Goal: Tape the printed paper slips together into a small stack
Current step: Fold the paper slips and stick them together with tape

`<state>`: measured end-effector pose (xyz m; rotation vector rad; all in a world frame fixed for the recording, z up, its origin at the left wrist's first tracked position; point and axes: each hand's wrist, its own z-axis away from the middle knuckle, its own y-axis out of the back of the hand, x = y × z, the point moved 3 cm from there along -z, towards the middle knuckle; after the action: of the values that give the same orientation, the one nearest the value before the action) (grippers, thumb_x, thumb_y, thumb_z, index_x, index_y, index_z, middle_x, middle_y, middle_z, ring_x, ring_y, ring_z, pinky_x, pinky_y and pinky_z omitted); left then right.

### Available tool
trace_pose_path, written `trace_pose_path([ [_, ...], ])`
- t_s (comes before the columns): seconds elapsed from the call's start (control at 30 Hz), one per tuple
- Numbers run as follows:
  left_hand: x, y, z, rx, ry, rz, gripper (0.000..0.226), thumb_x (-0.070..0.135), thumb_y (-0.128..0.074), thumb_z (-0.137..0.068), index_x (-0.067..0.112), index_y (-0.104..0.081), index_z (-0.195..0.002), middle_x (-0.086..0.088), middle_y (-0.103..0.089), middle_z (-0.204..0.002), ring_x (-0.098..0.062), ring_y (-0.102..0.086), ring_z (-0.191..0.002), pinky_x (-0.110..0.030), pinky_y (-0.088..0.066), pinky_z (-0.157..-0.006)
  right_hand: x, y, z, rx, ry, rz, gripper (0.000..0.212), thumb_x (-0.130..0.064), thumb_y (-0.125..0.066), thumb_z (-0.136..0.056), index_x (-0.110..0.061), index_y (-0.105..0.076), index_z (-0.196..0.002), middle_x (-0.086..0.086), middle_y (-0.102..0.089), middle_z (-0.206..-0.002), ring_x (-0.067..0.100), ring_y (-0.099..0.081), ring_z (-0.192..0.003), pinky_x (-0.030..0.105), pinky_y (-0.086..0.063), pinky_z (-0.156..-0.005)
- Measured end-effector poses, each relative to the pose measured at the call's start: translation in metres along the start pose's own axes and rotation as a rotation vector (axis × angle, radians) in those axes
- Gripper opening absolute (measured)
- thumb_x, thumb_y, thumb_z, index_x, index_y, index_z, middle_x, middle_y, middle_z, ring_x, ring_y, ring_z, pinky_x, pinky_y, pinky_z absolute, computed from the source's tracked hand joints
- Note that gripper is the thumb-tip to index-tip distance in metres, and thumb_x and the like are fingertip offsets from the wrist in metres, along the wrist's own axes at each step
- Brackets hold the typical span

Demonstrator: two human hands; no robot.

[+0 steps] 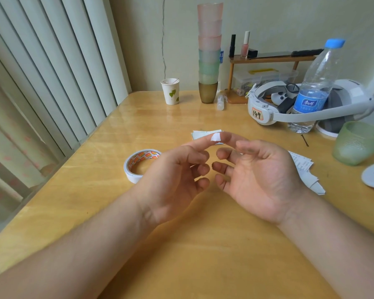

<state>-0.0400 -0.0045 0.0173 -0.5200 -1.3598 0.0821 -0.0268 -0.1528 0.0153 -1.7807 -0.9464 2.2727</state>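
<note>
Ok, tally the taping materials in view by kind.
White roll of tape with an orange-printed core: 1
Small torn white tape piece: 1
Printed paper slip piles: 2
Total: 4

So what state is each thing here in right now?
Tape piece: stuck on left forefinger.
Left hand: open.
Right hand: open, empty.
Tape roll: flat on table.
Slips: loose, untaped.
Bottle: capped, upright.
Cups: stacked.

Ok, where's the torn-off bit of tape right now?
In the head view, the piece of tape is stuck on the left hand's index fingertip, mid-table, just in front of the far paper slip.
</note>
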Motion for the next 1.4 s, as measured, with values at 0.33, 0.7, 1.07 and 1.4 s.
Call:
trace_pose_path([
  [0.33,0.004,0.006,0.0,0.111,0.026,0.048,0.038,0.019,-0.06,-0.088,0.017,-0.078,-0.121,0.005,-0.042,-0.077,-0.013,-0.04,-0.067,-0.028,-0.032,-0.065,-0.005,0.008,0.0,0.112,0.371,0.508,0.038,-0.02,-0.063,-0.078,-0.04,-0.081,-0.105,-0.004,-0.053,-0.098,0.015,-0.052,-0.092,0.031,-0.043,-0.083],
  [0.7,0.002,0.007,-0.001,0.173,-0.077,-0.041,0.02,0.031,-0.077,-0.077,0.026,-0.085,-0.095,0.015,-0.059,-0.079,-0.007,-0.039,-0.067,-0.024,-0.036,-0.065,-0.007,0.009,0.005,0.2,0.915,1.274,0.056,-0.01,-0.065,-0.087,-0.046,-0.068,-0.13,-0.003,-0.051,-0.105,0.024,-0.059,-0.086,0.037,-0.052,-0.076],
  [1.07,0.001,0.011,-0.004,0.251,-0.137,-0.073,0.01,0.032,-0.079,-0.079,0.027,-0.084,-0.087,0.013,-0.054,-0.081,-0.008,-0.038,-0.065,-0.025,-0.036,-0.066,-0.015,0.026,-0.004,0.406,0.548,1.028,0.05,-0.041,-0.068,-0.091,-0.039,-0.059,-0.14,-0.016,-0.069,-0.105,0.008,-0.064,-0.085,0.039,-0.055,-0.086],
  [1.4,-0.008,0.003,-0.002,0.109,0.028,-0.061,0.038,0.048,-0.051,-0.098,0.023,-0.079,-0.089,0.006,-0.042,-0.074,-0.012,-0.043,-0.065,-0.032,-0.033,-0.068,-0.009,0.012,-0.001,0.181,0.531,0.621,0.014,-0.014,-0.074,-0.093,-0.027,-0.08,-0.096,0.005,-0.079,-0.092,0.023,-0.074,-0.084,0.032,-0.059,-0.076],
])
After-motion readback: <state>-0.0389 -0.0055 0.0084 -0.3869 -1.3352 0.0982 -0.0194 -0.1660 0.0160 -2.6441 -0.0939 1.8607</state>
